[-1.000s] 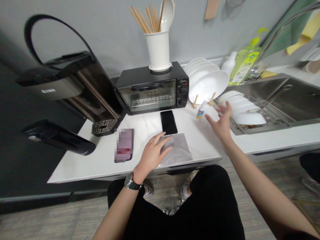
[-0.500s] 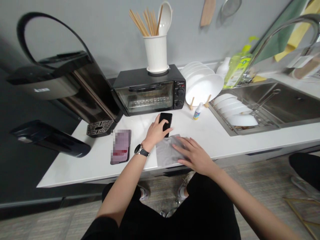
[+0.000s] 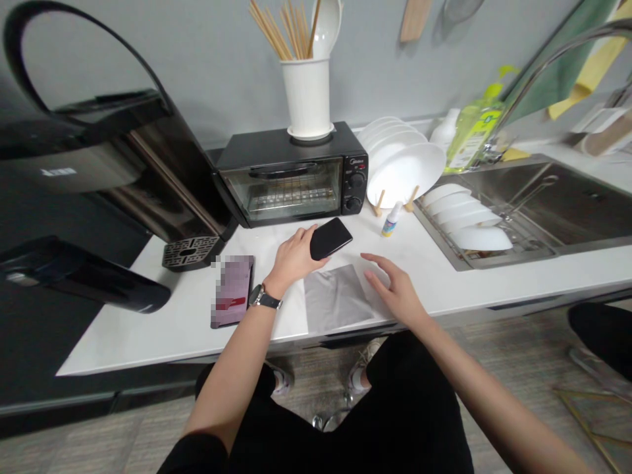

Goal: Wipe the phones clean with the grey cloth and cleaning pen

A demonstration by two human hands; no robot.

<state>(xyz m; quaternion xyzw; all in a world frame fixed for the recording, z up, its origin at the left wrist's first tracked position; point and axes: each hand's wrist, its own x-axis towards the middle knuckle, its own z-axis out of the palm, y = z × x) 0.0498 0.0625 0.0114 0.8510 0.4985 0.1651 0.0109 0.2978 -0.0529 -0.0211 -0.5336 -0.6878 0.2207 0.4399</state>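
Note:
A black phone (image 3: 332, 238) is tilted in my left hand (image 3: 295, 255), its dark face turned up. My left fingers wrap its left edge, and that wrist wears a watch. Below the phone a grey cloth (image 3: 336, 299) lies flat at the counter's front edge. My right hand (image 3: 396, 288) hovers just right of the cloth, fingers apart, holding nothing. A second phone (image 3: 234, 289), its screen blurred out, lies on the counter left of my left wrist. A small spray bottle (image 3: 392, 220) stands behind my right hand.
A toaster oven (image 3: 291, 178) with a utensil holder (image 3: 307, 95) on top stands at the back. White plates (image 3: 405, 171) are racked beside it. The sink (image 3: 557, 217) holds bowls at right; a black machine (image 3: 148, 164) and dark bottle (image 3: 89, 273) are left.
My left hand has gripped the black phone and turned it off its upright line, tilting it rightward. My right hand has come off the cloth and moved right. The view has shifted slightly.

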